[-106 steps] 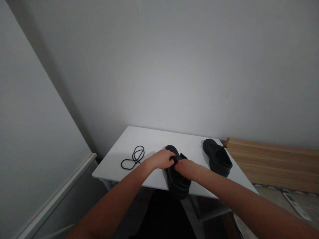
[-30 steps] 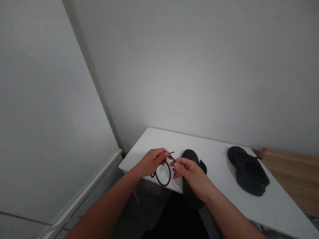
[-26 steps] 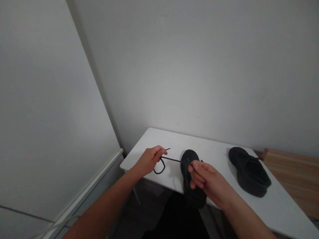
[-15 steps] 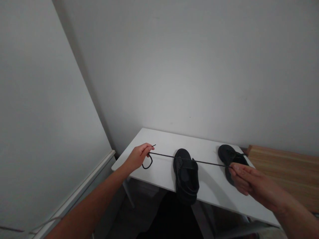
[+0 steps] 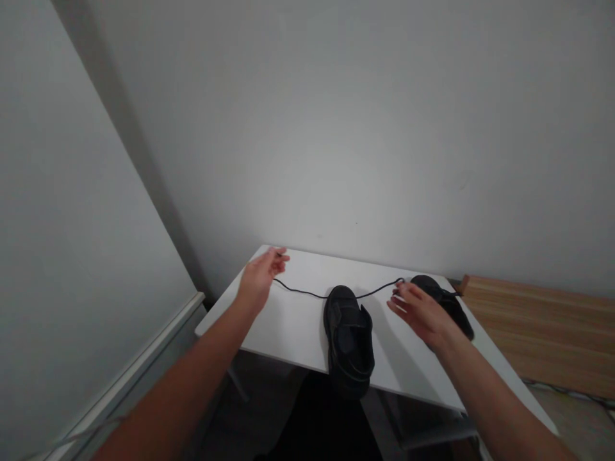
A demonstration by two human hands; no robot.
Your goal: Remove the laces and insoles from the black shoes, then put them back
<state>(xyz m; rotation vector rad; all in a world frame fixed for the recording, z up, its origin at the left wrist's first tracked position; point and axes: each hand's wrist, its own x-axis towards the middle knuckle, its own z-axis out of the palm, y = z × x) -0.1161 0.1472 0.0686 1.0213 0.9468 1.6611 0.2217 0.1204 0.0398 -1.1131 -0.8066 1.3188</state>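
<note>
A black shoe (image 5: 350, 342) with a raised flap stands near the table's front edge, its toe pointing away from me. From both sides of its toe runs a slack thin black lace (image 5: 302, 292); how it crosses the shoe I cannot tell. My left hand (image 5: 260, 272) hovers over the table's left end, fingers apart, by the lace's left stretch. Slightly blurred and with its fingers spread, my right hand (image 5: 417, 310) is close to the lace's right bend. Behind it sits a second black shoe (image 5: 456, 315), partly covered by the hand.
Both shoes stand on a small white table (image 5: 298, 326) against a grey wall (image 5: 336, 128). A wood-grain board (image 5: 538, 326) adjoins it on the right. To the left is a pale panel (image 5: 86, 256) with a ledge.
The lace was taut between my closed hands and is now slack. My right hand has moved inward, my left slightly forward, and the fingers of both have opened. The view has shifted slightly.
</note>
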